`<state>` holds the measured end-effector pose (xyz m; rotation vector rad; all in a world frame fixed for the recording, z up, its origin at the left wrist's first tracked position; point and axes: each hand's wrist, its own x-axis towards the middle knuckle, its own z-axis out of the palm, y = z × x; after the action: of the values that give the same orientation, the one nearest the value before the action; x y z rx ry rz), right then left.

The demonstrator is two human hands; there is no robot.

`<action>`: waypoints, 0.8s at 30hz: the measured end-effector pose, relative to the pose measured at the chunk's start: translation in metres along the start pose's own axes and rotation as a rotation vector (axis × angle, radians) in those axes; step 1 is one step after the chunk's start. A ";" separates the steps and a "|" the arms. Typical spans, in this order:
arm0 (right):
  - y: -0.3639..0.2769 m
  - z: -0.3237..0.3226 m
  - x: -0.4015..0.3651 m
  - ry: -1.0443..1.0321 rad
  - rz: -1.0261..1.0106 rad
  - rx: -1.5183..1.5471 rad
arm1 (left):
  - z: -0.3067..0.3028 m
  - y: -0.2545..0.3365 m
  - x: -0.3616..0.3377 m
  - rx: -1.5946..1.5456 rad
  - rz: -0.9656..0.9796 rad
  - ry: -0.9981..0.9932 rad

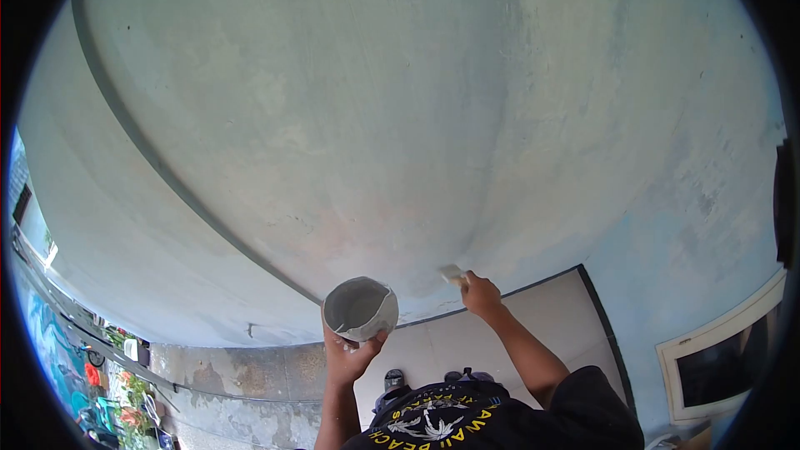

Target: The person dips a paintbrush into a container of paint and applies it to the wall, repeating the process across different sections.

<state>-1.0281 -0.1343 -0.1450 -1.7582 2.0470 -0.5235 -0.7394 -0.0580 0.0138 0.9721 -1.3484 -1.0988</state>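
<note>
My left hand [352,356] grips a round grey-white paint container [381,313] from below, its open top facing up and its rim uneven. Greyish paint or coating shows inside it. In my right hand [482,294] is a paintbrush [452,274], its handle inside my closed fingers and its pale bristles pointing up and left. The bristles are close to the lower part of a pale green-blue wall [400,117], which has patchy, smeared colouring. The brush looks slightly blurred.
A dark ridge [179,183] runs down the wall on the left. Below lies a tiled floor [533,304] with a dark border, beside worn concrete [250,375]. A framed window [679,375] is at lower right; plants [132,400] stand at far left.
</note>
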 end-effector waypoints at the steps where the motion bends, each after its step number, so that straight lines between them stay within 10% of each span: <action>1: 0.011 0.011 -0.011 -0.013 0.058 -0.013 | -0.003 0.001 0.000 -0.007 -0.001 -0.026; 6: 0.003 -0.035 -0.006 -0.073 0.122 0.045 | -0.012 0.002 0.011 -0.007 0.013 -0.102; 13: -0.133 -0.287 -0.028 0.477 -0.097 0.179 | -0.014 0.039 0.029 -0.023 0.004 -0.242; 24: -0.198 -0.415 -0.051 1.180 -0.362 0.585 | -0.024 0.051 0.043 0.043 -0.011 -0.380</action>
<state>-1.0695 -0.1007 0.3146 -1.5347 1.7483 -2.4227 -0.7170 -0.0898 0.0729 0.8278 -1.6778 -1.3134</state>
